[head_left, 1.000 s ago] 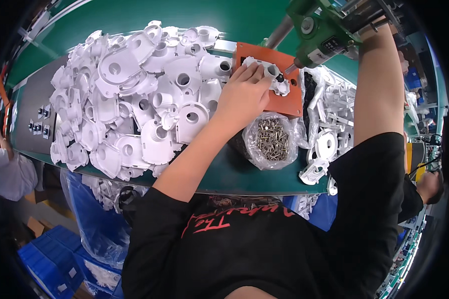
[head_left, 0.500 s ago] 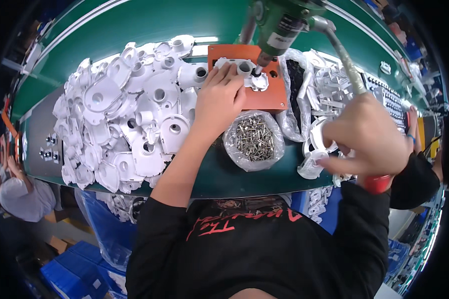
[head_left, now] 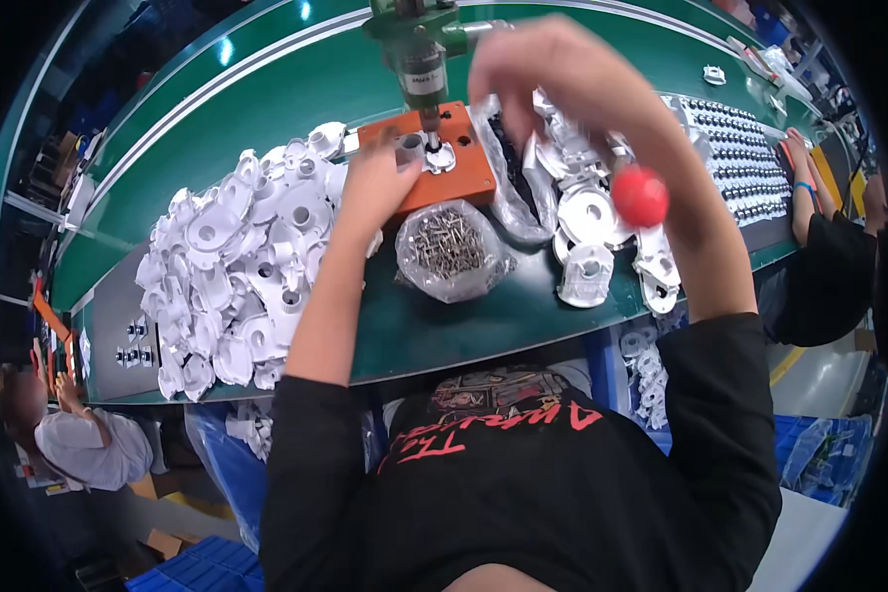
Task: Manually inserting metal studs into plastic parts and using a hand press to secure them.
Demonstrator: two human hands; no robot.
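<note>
Rigid and white, the moulded part (head_left: 411, 149) — plastic, with a short round tube — sits on the flat orange block (head_left: 471, 184), just right of the left grip (head_left: 376, 181) and beneath the green metal press (head_left: 423, 71). Slim metal screws (head_left: 448, 244) fill a crinkled clear bag (head_left: 460, 287) below that grip. The left grip's blurred fingers are at the part; their closure cannot be told. The right grip (head_left: 529, 71) is blurred beside the press, finger spacing likewise indeterminable.
</note>
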